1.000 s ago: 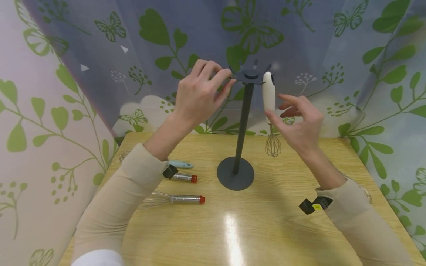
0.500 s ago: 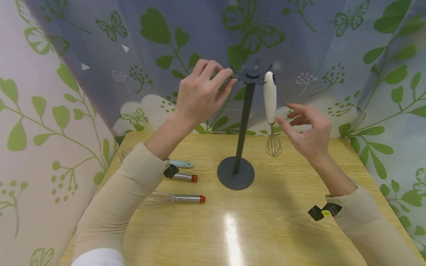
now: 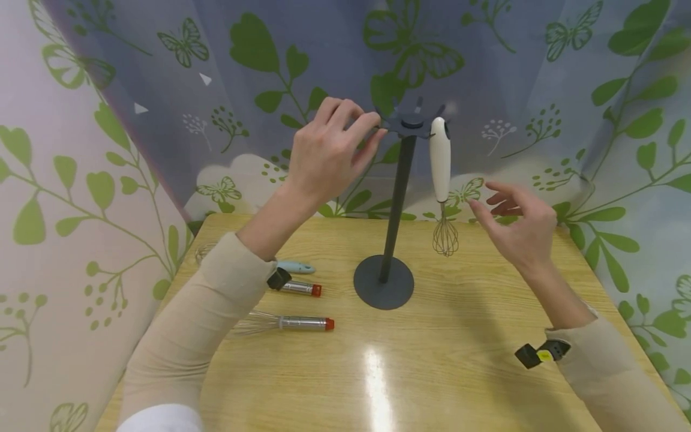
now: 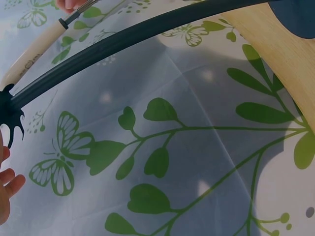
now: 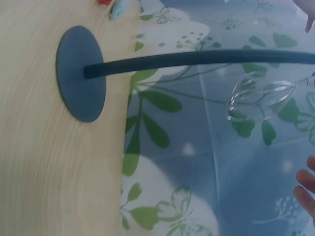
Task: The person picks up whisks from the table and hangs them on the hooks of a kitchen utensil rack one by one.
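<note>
A dark grey utensil stand (image 3: 398,204) rises from its round base, with a ring of hooks at the top. My left hand (image 3: 326,150) pinches one of the hooks on the left side between thumb and forefinger. From a hook on the right hangs a whisk (image 3: 440,162), white handle up, wire balloon down and above the tabletop. My right hand (image 3: 523,231) is to the right of this whisk, apart from it, with relaxed fingers and nothing in them. In the right wrist view, the whisk's wires (image 5: 258,101) show beside the stand's pole (image 5: 182,60).
Left of the base, partly under my left forearm, lie a pale blue handle (image 3: 296,267), a silver handle with a red end (image 3: 302,288) and a silver whisk with a red end (image 3: 306,323). A patterned curtain (image 3: 324,48) hangs behind the wooden table (image 3: 432,360).
My right hand has drawn away from the white-handled whisk, to the right and slightly down. The whisk stays hanging on the stand. My left hand has kept its hold on the hook.
</note>
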A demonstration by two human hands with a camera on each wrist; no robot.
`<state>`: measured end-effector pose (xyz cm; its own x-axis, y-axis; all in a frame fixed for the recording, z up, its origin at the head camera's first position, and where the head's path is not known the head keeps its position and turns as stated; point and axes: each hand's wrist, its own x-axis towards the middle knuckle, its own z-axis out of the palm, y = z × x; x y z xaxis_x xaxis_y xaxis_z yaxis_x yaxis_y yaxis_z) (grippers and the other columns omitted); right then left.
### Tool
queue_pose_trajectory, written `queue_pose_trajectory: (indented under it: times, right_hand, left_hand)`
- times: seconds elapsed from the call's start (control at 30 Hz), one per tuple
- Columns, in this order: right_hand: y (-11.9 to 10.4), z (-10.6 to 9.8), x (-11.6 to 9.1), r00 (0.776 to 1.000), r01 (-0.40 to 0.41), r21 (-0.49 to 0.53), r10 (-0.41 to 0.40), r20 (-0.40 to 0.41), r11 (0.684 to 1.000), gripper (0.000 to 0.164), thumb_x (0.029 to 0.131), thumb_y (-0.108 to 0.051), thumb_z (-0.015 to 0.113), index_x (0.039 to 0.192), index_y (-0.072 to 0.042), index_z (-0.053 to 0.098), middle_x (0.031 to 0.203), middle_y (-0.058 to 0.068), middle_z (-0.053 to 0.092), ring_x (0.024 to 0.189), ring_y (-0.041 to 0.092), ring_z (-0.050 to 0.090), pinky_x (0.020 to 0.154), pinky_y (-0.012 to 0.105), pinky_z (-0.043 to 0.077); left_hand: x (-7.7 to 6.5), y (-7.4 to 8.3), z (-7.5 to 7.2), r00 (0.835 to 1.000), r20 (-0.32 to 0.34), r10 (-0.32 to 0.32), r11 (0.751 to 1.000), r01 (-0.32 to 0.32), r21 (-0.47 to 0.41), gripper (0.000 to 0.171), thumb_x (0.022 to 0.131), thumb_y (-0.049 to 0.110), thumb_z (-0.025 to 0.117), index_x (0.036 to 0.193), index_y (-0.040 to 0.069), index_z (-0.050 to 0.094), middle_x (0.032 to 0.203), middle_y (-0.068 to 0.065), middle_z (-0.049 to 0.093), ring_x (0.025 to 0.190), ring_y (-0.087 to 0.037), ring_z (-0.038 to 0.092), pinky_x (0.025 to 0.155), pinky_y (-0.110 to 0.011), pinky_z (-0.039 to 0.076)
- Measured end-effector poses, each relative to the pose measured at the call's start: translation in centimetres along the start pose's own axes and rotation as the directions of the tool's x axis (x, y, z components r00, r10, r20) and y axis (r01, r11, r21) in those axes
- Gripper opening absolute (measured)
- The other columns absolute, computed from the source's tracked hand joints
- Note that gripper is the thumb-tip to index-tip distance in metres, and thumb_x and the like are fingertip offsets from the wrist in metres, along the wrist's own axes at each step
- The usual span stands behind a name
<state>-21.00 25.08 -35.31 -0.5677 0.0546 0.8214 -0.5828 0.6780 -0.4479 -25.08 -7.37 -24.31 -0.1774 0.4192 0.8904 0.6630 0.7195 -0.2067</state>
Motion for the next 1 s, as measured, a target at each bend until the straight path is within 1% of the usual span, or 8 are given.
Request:
queue_pose_trajectory:
  times: [0.2, 0.4, 0.63, 0.83, 0.87, 0.9, 0.97, 1.0]
  right_hand:
    - [1.5, -0.9, -1.0, 0.998, -0.059, -0.058, 0.061, 0.031, 0.997, 0.037, 0.082, -0.014, 0.086, 0.116, -0.002, 0.079, 0.085, 0.024, 0.076, 0.076, -0.029, 0.051, 0.074, -0.005, 0.043]
    - [3.0, -1.8, -1.8, 0.988, -0.133, -0.118, 0.141, 0.066, 0.984, 0.038, 0.085, -0.016, 0.085, 0.121, -0.003, 0.077, 0.089, 0.024, 0.077, 0.074, -0.030, 0.051, 0.073, -0.006, 0.041]
    - [4.6, -2.3, -2.4, 0.980, -0.160, -0.171, 0.177, 0.093, 0.972, 0.042, 0.087, -0.021, 0.085, 0.123, -0.003, 0.076, 0.090, 0.024, 0.077, 0.073, -0.033, 0.047, 0.071, -0.007, 0.039]
    - [5.7, -2.7, -2.9, 0.964, -0.186, -0.233, 0.223, 0.143, 0.954, 0.045, 0.088, -0.029, 0.084, 0.126, -0.006, 0.075, 0.093, 0.022, 0.078, 0.072, -0.034, 0.043, 0.067, -0.007, 0.035]
    - [5.9, -2.7, -3.0, 0.961, -0.190, -0.243, 0.231, 0.154, 0.951, 0.046, 0.088, -0.030, 0.084, 0.126, -0.007, 0.075, 0.094, 0.022, 0.078, 0.072, -0.033, 0.044, 0.067, -0.007, 0.035]
    - [6.1, -2.8, -3.1, 0.958, -0.189, -0.251, 0.235, 0.166, 0.949, 0.046, 0.088, -0.030, 0.084, 0.127, -0.008, 0.075, 0.094, 0.021, 0.079, 0.071, -0.029, 0.049, 0.066, -0.007, 0.035]
    - [6.3, -3.0, -3.2, 0.951, -0.190, -0.268, 0.245, 0.188, 0.944, 0.046, 0.088, -0.031, 0.084, 0.127, -0.009, 0.075, 0.095, 0.019, 0.079, 0.068, -0.016, 0.059, 0.065, -0.006, 0.035]
    - [6.5, -3.0, -3.2, 0.949, -0.188, -0.274, 0.247, 0.198, 0.943, 0.046, 0.089, -0.031, 0.084, 0.128, -0.009, 0.075, 0.095, 0.019, 0.079, 0.068, -0.006, 0.065, 0.064, -0.006, 0.035]
  left_hand:
    - [0.0, 0.0, 0.0, 1.000, 0.002, 0.000, 1.000, 0.000, 0.001, 0.031, 0.111, 0.033, 0.055, 0.105, 0.011, 0.076, 0.097, -0.010, 0.070, 0.098, -0.030, 0.064, 0.054, -0.038, 0.056]
    - [0.0, 0.0, 0.0, 1.000, -0.001, 0.000, 1.000, 0.000, 0.011, 0.031, 0.111, 0.033, 0.055, 0.104, 0.011, 0.076, 0.096, -0.010, 0.070, 0.097, -0.030, 0.064, 0.054, -0.038, 0.056]
    - [-0.1, 0.0, 0.0, 1.000, -0.008, 0.004, 1.000, -0.004, 0.013, 0.031, 0.111, 0.032, 0.055, 0.104, 0.011, 0.076, 0.095, -0.010, 0.069, 0.097, -0.030, 0.064, 0.055, -0.037, 0.056]
    - [0.0, 0.0, 0.1, 1.000, -0.010, 0.013, 1.000, -0.013, 0.021, 0.031, 0.111, 0.033, 0.055, 0.104, 0.011, 0.076, 0.095, -0.010, 0.069, 0.097, -0.030, 0.064, 0.056, -0.037, 0.057]
    - [0.0, 0.0, 0.1, 1.000, -0.010, 0.014, 1.000, -0.014, 0.021, 0.031, 0.111, 0.033, 0.055, 0.104, 0.011, 0.076, 0.095, -0.010, 0.069, 0.097, -0.030, 0.064, 0.056, -0.037, 0.057]
    - [0.0, 0.0, 0.1, 1.000, -0.011, 0.015, 1.000, -0.014, 0.021, 0.031, 0.111, 0.033, 0.055, 0.104, 0.011, 0.076, 0.095, -0.009, 0.069, 0.097, -0.030, 0.064, 0.057, -0.037, 0.057]
    - [0.0, 0.0, 0.1, 1.000, -0.011, 0.015, 1.000, -0.015, 0.019, 0.031, 0.111, 0.033, 0.055, 0.104, 0.011, 0.076, 0.095, -0.010, 0.069, 0.097, -0.030, 0.064, 0.057, -0.037, 0.057]
    - [0.0, 0.0, 0.1, 1.000, -0.012, 0.016, 1.000, -0.015, 0.018, 0.031, 0.111, 0.032, 0.056, 0.104, 0.011, 0.076, 0.095, -0.010, 0.069, 0.097, -0.030, 0.064, 0.057, -0.037, 0.057]
